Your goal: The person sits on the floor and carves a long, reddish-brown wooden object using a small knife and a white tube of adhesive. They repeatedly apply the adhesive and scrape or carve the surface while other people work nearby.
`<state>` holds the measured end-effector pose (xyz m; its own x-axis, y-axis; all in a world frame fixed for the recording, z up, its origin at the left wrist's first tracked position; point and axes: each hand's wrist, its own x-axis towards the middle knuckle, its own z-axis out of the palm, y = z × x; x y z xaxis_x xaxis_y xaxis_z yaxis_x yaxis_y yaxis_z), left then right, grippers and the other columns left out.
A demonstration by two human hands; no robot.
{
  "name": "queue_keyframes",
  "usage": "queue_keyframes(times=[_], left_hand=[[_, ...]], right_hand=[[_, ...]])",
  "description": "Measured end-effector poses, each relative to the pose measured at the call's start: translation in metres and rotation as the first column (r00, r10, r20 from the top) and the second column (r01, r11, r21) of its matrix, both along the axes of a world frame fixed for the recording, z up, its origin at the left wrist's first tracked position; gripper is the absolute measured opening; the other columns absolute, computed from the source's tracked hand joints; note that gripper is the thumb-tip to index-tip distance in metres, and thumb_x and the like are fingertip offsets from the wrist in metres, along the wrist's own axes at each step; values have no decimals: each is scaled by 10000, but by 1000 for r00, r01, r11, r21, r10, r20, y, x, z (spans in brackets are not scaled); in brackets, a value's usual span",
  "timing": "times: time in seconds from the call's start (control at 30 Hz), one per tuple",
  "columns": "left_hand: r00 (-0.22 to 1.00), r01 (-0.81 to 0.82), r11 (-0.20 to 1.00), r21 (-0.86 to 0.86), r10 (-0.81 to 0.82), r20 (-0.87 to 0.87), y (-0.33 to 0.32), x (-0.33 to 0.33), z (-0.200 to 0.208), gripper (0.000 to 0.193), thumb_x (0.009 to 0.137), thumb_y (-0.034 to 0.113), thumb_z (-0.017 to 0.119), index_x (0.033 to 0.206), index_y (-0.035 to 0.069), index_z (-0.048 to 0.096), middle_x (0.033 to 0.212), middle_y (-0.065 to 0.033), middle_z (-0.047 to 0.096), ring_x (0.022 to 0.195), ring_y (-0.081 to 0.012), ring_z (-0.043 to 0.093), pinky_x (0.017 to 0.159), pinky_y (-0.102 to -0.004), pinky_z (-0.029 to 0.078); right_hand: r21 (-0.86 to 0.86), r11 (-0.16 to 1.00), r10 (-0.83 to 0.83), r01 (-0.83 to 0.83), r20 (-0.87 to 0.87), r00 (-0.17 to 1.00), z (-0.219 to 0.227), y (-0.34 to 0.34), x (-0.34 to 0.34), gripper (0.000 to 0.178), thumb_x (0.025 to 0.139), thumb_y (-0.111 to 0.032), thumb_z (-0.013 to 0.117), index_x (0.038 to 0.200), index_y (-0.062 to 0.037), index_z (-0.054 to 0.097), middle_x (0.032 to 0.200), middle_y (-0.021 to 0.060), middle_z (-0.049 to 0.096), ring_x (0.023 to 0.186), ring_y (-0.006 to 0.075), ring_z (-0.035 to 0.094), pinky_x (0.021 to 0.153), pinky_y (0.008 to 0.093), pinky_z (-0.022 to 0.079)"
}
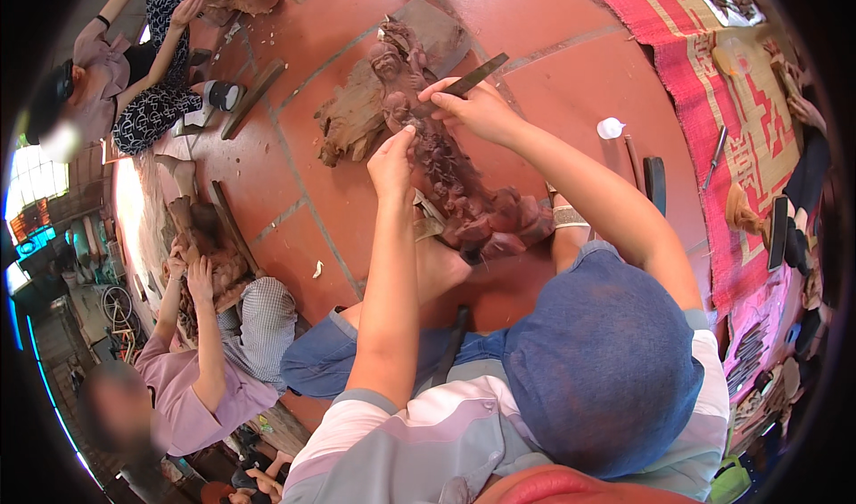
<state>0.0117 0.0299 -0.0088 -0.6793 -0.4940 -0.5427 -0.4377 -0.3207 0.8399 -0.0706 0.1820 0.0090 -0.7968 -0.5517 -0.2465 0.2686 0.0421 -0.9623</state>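
Apparently braced: carving (443, 161) sits with its base between the feet, upper part by the wood block (352, 112), likely propped. Right hand (471, 110) pinches a flat tool (479, 73) above; left hand (392, 163) bunches alongside, hold unclear.

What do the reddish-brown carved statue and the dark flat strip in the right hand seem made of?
Reddish-brown carved statue: probably wood, low sheen, judging by its brown tone and deep-cut relief.
Dark flat strip: perhaps metal, dull, given its thin straight edges; wood remains possible.
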Motion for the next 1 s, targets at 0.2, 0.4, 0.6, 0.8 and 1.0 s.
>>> queue_keyframes(times=[0.2,0.4,0.6,0.8,1.0], left_hand=[[1000,-1,1000,6,1,1,-1,1,-1,152,750,195,675,784,50,644,681,23,594,532,-15,455,462,-156,317],[1000,-20,1000,20,20,-21,0,0,-4,128,756,184,667,753,64,623,654,36,569,524,-22,451,468,-157,330],[1000,-13,1000,20,12,23,3,-2,1,127,755,174,663,791,61,620,682,24,573,556,-36,463,499,-172,347],[998,-27,1000,-3,27,55,3,-1,2,155,752,202,667,823,69,630,704,23,584,571,-37,467,496,-173,336],[995,-81,996,30,79,66,6,-1,5,163,755,213,669,830,72,634,712,18,590,573,-40,472,487,-171,339]], right_hand=[[-1,1000,10,-10,13,1000,-1,0,0,227,868,-238,507,1003,-89,614,1027,43,585,847,138,591,734,278,494],[-44,996,-81,80,-7,997,0,1,3,178,843,-184,527,915,-72,645,840,42,624,698,113,590,602,245,471],[-83,992,-99,97,-21,995,-11,1,4,174,837,-172,527,924,-74,641,836,49,624,712,120,583,657,273,464],[-107,990,-92,92,3,996,-12,6,8,217,881,-218,491,1001,-79,606,984,42,584,859,137,572,736,285,483],[-217,947,-213,239,137,968,-18,16,9,242,893,-245,487,1041,-79,582,1004,43,580,879,145,576,774,286,484]])
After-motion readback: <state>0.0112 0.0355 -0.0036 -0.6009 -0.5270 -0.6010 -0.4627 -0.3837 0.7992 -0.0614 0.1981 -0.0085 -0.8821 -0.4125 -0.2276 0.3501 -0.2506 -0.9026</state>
